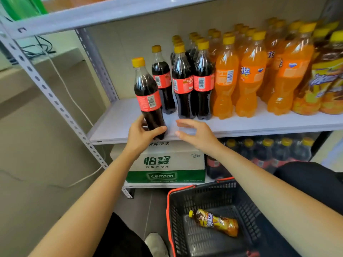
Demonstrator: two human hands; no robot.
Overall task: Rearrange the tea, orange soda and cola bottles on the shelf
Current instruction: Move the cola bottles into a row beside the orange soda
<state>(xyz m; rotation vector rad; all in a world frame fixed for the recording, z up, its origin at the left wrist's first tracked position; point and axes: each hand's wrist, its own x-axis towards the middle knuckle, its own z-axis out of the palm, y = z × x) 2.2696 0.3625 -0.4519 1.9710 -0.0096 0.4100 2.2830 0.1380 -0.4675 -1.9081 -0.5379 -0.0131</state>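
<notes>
Nearest the camera is a black basket (168, 210) on the floor with one tea bottle (215, 222) lying on its side in it, so there's tea left to shelve.

Up on the shelf (118, 119), the person's left hand (143, 134) has thumb and fingers wrapped round the bottom of a cola bottle (148, 97) right at the front edge, and the bottle leans left. Hard to say if its base is actually down on the board, since the hand covers it. The right hand (196, 134) hovers just beside it, fingers spread, holding nothing.

The other colas (193, 84) stand behind, then orange soda (241, 76), then tea (326, 80) at far right.

Tip-wise: a grip that low probably makes the bottle top-heavy, so the free hand should steady the upper part. Stand it upright first, then slide it back into the gap beside the colas rather than lifting it, and keep it off that front lip.
</notes>
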